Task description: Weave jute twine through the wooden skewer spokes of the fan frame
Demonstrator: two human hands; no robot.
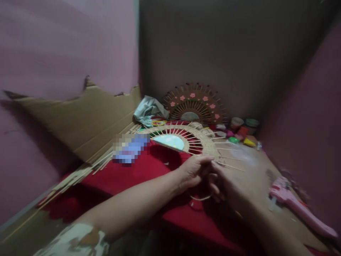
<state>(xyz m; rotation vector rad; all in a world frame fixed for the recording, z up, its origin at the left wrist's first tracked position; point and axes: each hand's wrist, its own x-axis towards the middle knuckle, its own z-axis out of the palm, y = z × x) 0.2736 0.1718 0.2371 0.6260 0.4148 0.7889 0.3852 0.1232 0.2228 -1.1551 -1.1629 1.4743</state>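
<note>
A half-round fan frame (pixel 210 144) of thin sticks, wound with a tan jute band, lies before me. Its centre is a light-blue half disc (pixel 170 141). At the fan's near right end, my left hand (pixel 195 171) is closed, thumb and fingers pinched together. My right hand (pixel 222 183) meets it there, its fingers curled and pinching. A loop of jute cord (pixel 201 199) hangs below and between both hands, over the red cloth (pixel 128 179). The cord's exact grip point is hidden by the fingers.
A finished-looking fan with pink flowers (pixel 192 95) leans on the back wall. Torn cardboard (pixel 80 124) and loose sticks (pixel 71 177) lie left. A pink glue gun (pixel 298 206) rests right. Small tubs (pixel 236 123) and a pale-blue cloth (pixel 150 108) stand behind.
</note>
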